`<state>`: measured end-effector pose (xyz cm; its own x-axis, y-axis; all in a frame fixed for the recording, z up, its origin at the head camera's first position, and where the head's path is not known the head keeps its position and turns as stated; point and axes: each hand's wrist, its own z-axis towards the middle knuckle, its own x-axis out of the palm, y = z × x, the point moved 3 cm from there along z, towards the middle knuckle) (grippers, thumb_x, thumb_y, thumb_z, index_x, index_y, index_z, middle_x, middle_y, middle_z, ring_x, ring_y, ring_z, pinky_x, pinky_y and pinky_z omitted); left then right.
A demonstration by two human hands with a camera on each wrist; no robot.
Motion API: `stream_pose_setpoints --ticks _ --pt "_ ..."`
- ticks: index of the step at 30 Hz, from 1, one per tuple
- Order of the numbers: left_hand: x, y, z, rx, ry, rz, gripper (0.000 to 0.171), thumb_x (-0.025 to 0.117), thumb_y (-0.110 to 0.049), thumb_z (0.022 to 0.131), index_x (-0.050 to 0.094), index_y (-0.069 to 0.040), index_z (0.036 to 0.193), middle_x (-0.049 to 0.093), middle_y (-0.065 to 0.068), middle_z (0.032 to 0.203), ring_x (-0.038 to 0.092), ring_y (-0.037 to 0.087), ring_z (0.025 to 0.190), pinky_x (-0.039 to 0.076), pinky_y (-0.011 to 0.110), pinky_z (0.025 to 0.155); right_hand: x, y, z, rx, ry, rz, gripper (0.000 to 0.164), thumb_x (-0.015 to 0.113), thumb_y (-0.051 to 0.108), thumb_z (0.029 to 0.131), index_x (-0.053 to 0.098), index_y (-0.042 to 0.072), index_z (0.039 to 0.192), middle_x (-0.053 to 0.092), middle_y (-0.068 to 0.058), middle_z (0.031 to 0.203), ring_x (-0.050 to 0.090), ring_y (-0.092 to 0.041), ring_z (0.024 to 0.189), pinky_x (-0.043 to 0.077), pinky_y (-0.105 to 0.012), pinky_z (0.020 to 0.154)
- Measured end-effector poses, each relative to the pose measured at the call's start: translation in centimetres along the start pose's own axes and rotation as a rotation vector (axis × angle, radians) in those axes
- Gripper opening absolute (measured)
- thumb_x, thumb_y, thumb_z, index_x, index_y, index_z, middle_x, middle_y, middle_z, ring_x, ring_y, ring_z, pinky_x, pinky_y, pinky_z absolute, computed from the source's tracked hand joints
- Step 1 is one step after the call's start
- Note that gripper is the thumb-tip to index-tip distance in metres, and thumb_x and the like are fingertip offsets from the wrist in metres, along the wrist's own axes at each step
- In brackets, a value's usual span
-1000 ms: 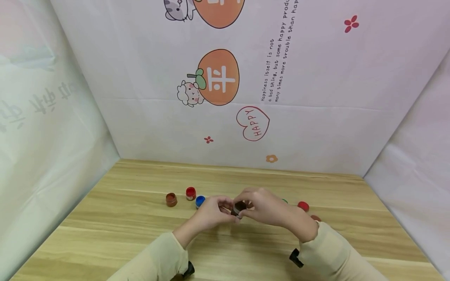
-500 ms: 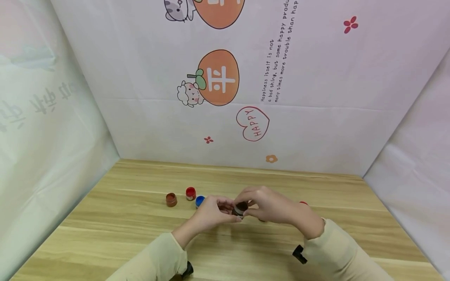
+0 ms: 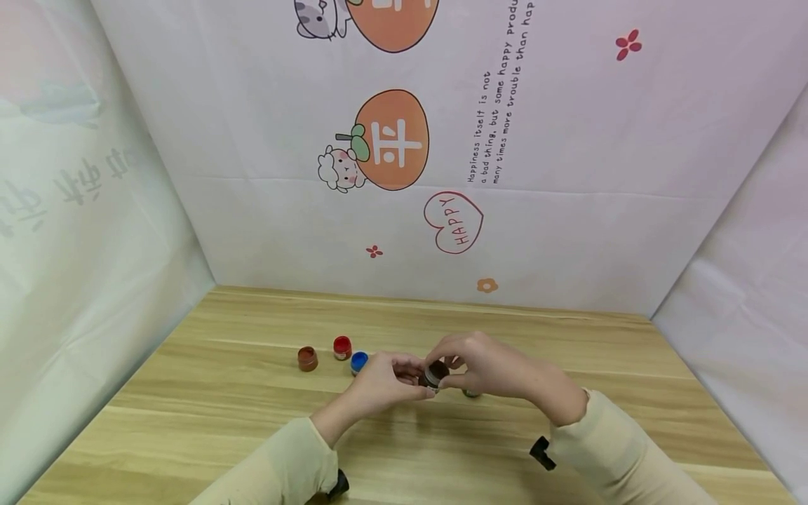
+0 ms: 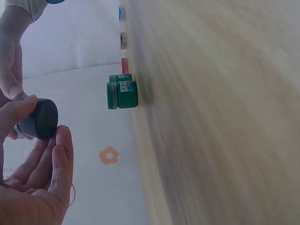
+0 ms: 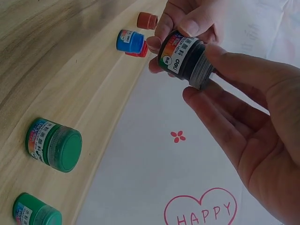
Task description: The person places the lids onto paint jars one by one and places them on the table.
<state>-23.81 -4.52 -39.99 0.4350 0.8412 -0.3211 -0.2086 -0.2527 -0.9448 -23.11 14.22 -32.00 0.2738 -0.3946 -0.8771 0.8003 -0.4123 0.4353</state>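
A small dark paint jar (image 5: 180,54) with a printed label and a clear ribbed lid (image 5: 202,71) is held between both hands above the table. My left hand (image 3: 381,382) grips the jar's body, its thumb on one side and fingers curled on the other, as the left wrist view shows. My right hand (image 3: 492,366) pinches the lid between thumb and fingertips. In the head view the jar tilts, its dark lid top (image 3: 438,369) turned up towards the right hand. Two green paint jars (image 5: 54,144) with their lids on stand nearby in the right wrist view.
On the wooden table (image 3: 221,421), lidless brown (image 3: 308,359), red (image 3: 342,348) and blue (image 3: 359,361) paint jars stand left of the hands. Small red (image 4: 124,64), brown (image 4: 123,41) and blue (image 4: 122,13) pieces lie beyond the green jars. A printed white sheet (image 3: 568,231) rises behind.
The right hand and forearm have shifted slightly right, now covering the red and brown pieces on the right. The dark jar has moved slightly right, and a green jar shows below the right hand.
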Motion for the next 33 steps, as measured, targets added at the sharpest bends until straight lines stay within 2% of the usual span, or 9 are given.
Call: stream_pose_setpoints --ticks 9,15,17,19,23,26,29,33 --pt "0.15 -0.04 -0.02 -0.014 -0.033 -0.036 0.034 0.086 -0.019 0.085 0.076 -0.008 0.115 0.074 -0.001 0.099 0.070 0.014 0.091 0.057 0.028 0.079 0.23 0.06 0.17 0.091 -0.051 -0.045 0.015 0.079 0.012 0.092 0.075 0.005 0.105 0.073 0.001 0.095 0.065 -0.004 0.074 0.054 -0.020 0.064" --pt "0.31 -0.21 -0.08 -0.003 -0.044 -0.062 0.031 0.086 -0.018 0.085 0.077 -0.007 0.113 0.075 0.001 0.100 0.071 0.015 0.090 0.057 0.027 0.079 0.47 0.02 0.16 0.183 -0.093 -0.068 0.017 0.077 0.025 0.094 0.074 0.009 0.097 0.070 0.006 0.083 0.064 -0.003 0.069 0.052 -0.021 0.061" --pt "0.34 -0.22 -0.12 -0.002 -0.043 -0.065 0.031 0.085 -0.018 0.086 0.077 -0.007 0.113 0.075 0.001 0.100 0.071 0.015 0.090 0.057 0.027 0.079 0.48 -0.01 0.04 0.196 -0.093 -0.074 0.019 0.077 0.027 0.094 0.075 0.009 0.099 0.072 0.005 0.086 0.065 -0.004 0.071 0.053 -0.021 0.061" --pt "0.33 -0.21 -0.15 0.000 -0.044 -0.058 0.032 0.085 -0.018 0.086 0.076 -0.006 0.115 0.075 0.001 0.101 0.070 0.015 0.090 0.057 0.027 0.079 0.44 -0.07 -0.09 0.167 -0.083 -0.095 0.022 0.079 0.024 0.093 0.075 0.007 0.106 0.074 0.002 0.096 0.067 -0.006 0.078 0.055 -0.023 0.065" --pt "0.24 -0.17 -0.22 0.002 -0.050 -0.039 0.035 0.084 -0.018 0.087 0.075 -0.004 0.117 0.075 0.002 0.102 0.070 0.015 0.091 0.057 0.028 0.079 0.28 -0.03 -0.41 0.031 -0.043 -0.117 0.036 0.082 0.006 0.088 0.072 0.005 0.122 0.071 -0.004 0.118 0.068 -0.014 0.099 0.058 -0.028 0.079" --pt "0.23 -0.11 -0.21 -0.001 -0.049 -0.037 0.035 0.083 -0.018 0.087 0.075 -0.004 0.118 0.075 0.002 0.102 0.070 0.015 0.091 0.057 0.028 0.079 0.17 0.01 -0.57 -0.054 -0.025 -0.112 0.039 0.081 -0.004 0.085 0.072 0.005 0.122 0.069 -0.004 0.120 0.067 -0.017 0.105 0.057 -0.028 0.084" --pt "0.28 -0.14 -0.23 -0.002 -0.047 -0.035 0.034 0.083 -0.019 0.087 0.075 -0.004 0.117 0.074 0.001 0.101 0.070 0.015 0.090 0.057 0.028 0.079 0.06 0.03 -0.62 -0.060 -0.018 -0.091 0.034 0.079 -0.004 0.087 0.073 0.004 0.120 0.070 -0.004 0.116 0.068 -0.016 0.102 0.057 -0.026 0.084" --pt "0.39 -0.23 -0.28 -0.007 -0.051 -0.033 0.036 0.084 -0.019 0.087 0.074 -0.004 0.118 0.074 0.001 0.102 0.070 0.014 0.090 0.057 0.027 0.079 -0.02 0.03 -0.63 0.003 -0.017 -0.042 0.030 0.079 0.004 0.090 0.074 0.003 0.119 0.071 -0.004 0.110 0.068 -0.012 0.095 0.058 -0.024 0.078"
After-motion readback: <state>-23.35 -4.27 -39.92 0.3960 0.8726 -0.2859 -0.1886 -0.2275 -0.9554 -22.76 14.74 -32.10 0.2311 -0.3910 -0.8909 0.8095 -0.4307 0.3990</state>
